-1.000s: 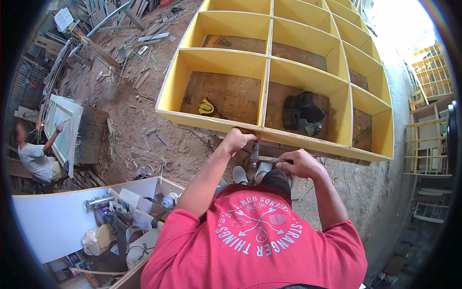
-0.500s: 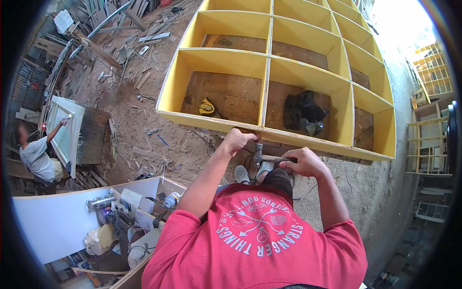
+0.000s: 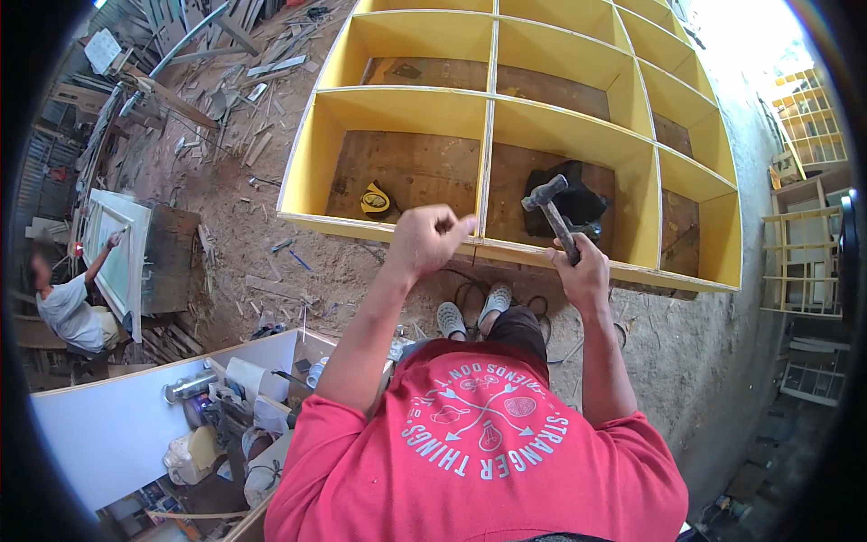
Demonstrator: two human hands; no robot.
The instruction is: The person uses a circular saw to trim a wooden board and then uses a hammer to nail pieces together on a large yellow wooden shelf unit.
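Shelving of yellow wooden panels [image 3: 578,128] looks largely assembled; right hand [image 3: 583,274] clasps a steel-headed hammer [image 3: 559,219], left hand [image 3: 428,238] curls apart (any contents unclear); remaining fastening can't be judged.

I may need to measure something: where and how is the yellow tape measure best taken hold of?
The tape measure is probably best gripped across its rounded body, from above: it lies in a front compartment, walled at the sides but open upward. The left hand is nearest.
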